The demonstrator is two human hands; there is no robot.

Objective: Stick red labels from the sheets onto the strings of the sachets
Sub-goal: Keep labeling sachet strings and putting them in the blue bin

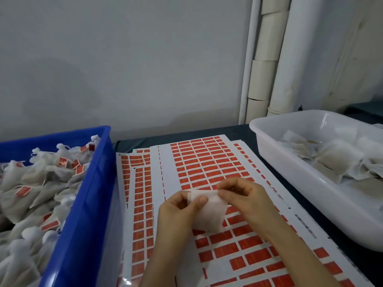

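Head camera: the left hand (180,206) and right hand (238,195) hold one white sachet (209,216) just above the label sheets (207,162). Left thumb and fingers pinch its upper left corner, and right fingertips pinch the top edge. No string shows, so a label could end up stuck to the fabric instead.

The small white sachet (208,214) of thin non-woven cloth is looking matt and slightly fuzzy. The white paper sheets (166,162) of red rectangular labels (221,237) are showing a smooth, faint sheen. At nine o'clock the blue plastic crate (91,183) is gleaming; at three o'clock the white plastic tub (290,166) is glinting, glossy.
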